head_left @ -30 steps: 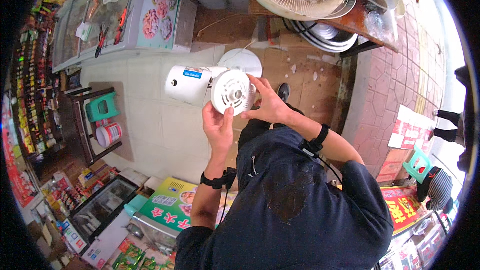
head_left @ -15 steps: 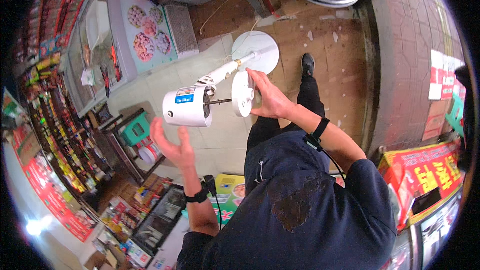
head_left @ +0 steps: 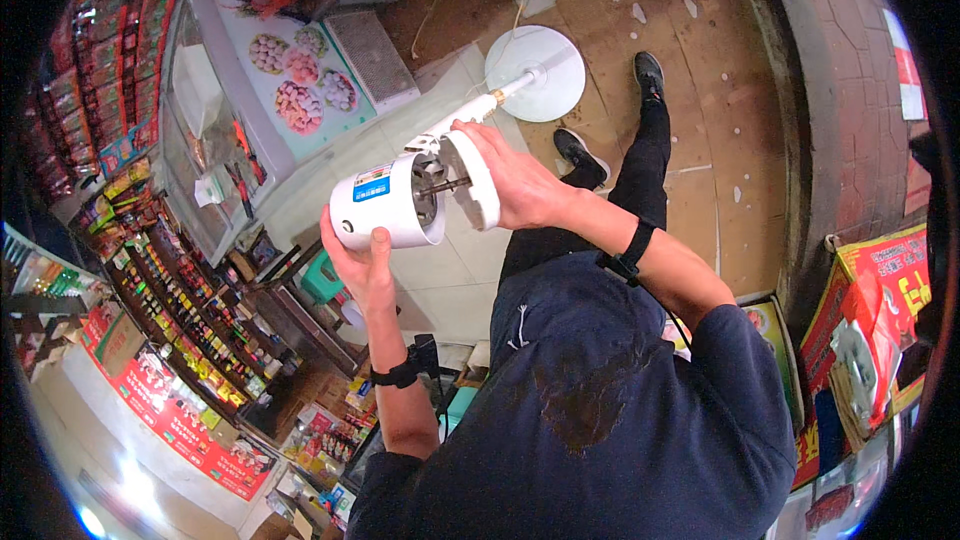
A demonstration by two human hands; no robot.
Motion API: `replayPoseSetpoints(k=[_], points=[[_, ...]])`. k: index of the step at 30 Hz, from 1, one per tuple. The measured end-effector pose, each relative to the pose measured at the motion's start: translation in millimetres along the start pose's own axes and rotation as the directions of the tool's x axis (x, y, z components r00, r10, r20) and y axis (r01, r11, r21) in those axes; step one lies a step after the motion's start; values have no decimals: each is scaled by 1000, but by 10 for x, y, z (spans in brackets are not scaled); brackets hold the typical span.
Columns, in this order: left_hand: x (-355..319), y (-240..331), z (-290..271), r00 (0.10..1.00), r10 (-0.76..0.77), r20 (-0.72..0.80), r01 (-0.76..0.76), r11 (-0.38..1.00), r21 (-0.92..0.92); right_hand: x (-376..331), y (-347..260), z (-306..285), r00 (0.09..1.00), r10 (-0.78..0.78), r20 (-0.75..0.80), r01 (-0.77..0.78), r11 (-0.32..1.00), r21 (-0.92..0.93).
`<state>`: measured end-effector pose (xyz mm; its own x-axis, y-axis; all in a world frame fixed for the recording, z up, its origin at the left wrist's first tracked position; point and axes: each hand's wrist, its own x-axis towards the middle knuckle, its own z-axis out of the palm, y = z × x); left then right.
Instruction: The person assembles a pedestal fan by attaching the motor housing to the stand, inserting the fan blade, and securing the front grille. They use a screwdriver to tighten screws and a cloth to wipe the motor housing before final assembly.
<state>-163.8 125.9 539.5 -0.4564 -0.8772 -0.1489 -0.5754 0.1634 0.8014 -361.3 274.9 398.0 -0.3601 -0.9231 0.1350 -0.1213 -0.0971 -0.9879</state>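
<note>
Since the earlier frame, both hands have swung the white fan motor housing (head_left: pixel 388 206) toward the frame's centre left, its shaft end now facing right. Its pole runs up to the round white base (head_left: pixel 537 72) on the floor, upper centre. Left hand (head_left: pixel 362 262) cups the housing from below, fingers curled around it. Right hand (head_left: pixel 517 183) grips the white front cover (head_left: pixel 472 180) just beside the shaft.

navy sweatshirt (head_left: pixel 600 410) — sleeves pushed up | black wristbands, both wrists | black trousers (head_left: pixel 640 160) — black shoes
</note>
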Motion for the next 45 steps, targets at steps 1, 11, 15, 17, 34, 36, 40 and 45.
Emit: replayPoseSetpoints(k=[1, 11, 15, 17, 34, 36, 40, 45], points=[[2, -1, 1, 1000, 2, -1, -2, 1000, 1, -5, -30, 1, 1000, 5, -2, -5, 996, 85], [36, -18, -31, 1000, 14, 10, -14, 1000, 10, -25, -211, -46, 990, -119, 81, 104, 981, 166], [48, -33, -35, 1000, -4, 11, 4, 1000, 10, -31, -249, -29, 992, -34, 125, 2, 969, 247], [58, -42, -31, 1000, -3, 7, 3, 1000, 1, -16, -252, 1, 993, 23, 120, -53, 966, 254], [103, -3, -35, 999, -6, 37, 5, 1000, 9, 111, 31, 207, 998, -21, -57, 39, 943, 329], [101, 0, -26, 999, -10, 42, 10, 1000, -6, 128, 44, 258, 996, -41, -85, 66, 946, 318], [97, -3, -12, 999, -6, 46, 8, 999, -44, 125, 62, 366, 984, -57, -169, 96, 967, 234], [94, -3, -20, 999, -10, 42, 11, 1000, -26, 139, 100, 447, 985, -72, -155, 112, 957, 268]])
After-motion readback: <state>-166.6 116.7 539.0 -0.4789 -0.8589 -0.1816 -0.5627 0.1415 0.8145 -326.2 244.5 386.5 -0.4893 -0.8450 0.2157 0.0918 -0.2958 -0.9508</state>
